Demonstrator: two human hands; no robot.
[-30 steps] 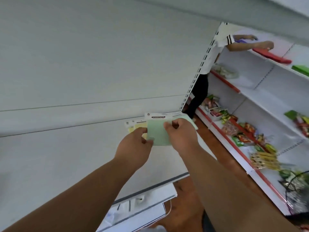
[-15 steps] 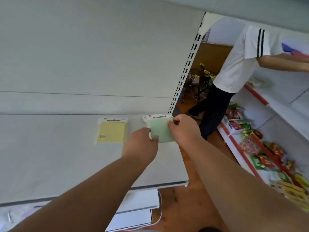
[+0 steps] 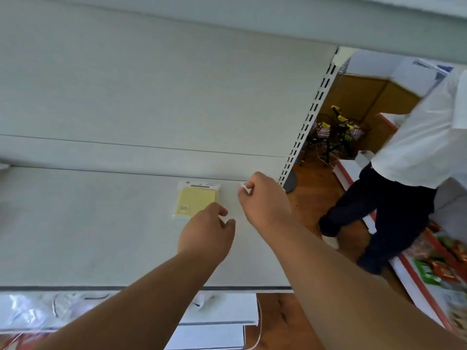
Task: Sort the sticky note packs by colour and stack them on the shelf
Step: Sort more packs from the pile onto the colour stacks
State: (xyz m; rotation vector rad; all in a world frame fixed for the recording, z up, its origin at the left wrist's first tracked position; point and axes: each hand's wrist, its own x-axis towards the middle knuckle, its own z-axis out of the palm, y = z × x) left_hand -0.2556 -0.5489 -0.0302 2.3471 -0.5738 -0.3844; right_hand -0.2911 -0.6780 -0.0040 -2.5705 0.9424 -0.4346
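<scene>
Head view, one entry. Shelf [image 3: 106, 223]: yellow pack [image 3: 195, 199] lies flat at 12 o'clock of our left hand [image 3: 208, 232], whose loosely curled fingers hold nothing. Right hand [image 3: 265, 198], at 3 o'clock of the yellow pack, pinches a white header corner [image 3: 243, 185]; the green pack, visible half a second ago, is now hidden beneath it. We judge it just set down, colours kept apart.

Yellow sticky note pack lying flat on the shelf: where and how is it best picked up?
The yellow sticky note pack lies flat on the white shelf, so there is no side to pinch from above. Its near edge, by the left hand, is probably best: slide fingers under that edge from the front, thumb on top. The white header card at the far end looks thinner and would likely bend.
</scene>
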